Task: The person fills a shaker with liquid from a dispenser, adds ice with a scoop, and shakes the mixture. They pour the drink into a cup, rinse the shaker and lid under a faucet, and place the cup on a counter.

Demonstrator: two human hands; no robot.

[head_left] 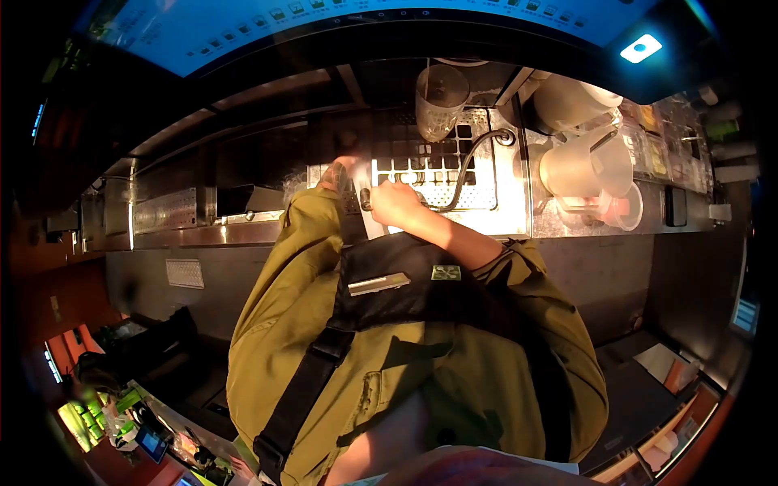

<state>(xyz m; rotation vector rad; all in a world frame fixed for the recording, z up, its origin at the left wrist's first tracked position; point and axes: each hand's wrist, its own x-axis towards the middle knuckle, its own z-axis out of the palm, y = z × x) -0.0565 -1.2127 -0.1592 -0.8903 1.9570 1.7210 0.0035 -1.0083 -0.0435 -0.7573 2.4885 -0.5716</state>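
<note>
My right hand (395,202) is closed around the end of a black hose (468,174), at the near left corner of a perforated metal drain tray (480,194). A dark round nozzle end (365,199) pokes out left of its fingers. The hose curves from a fitting (505,137) at the tray's right side down to this hand. My left hand (344,166) reaches into the shadowed sink area just left of the tray. Its fingers are dark and smeared, so what they hold cannot be made out. A tall clear pitcher (442,101) with a thin stick stands at the tray's back.
Translucent pitchers (587,166) and a clear cup (622,206) stand on the right counter, near a dark phone-like object (674,206). Containers (660,150) line the far right. A lit screen (267,32) overhangs the back. A metal counter (166,212) extends left.
</note>
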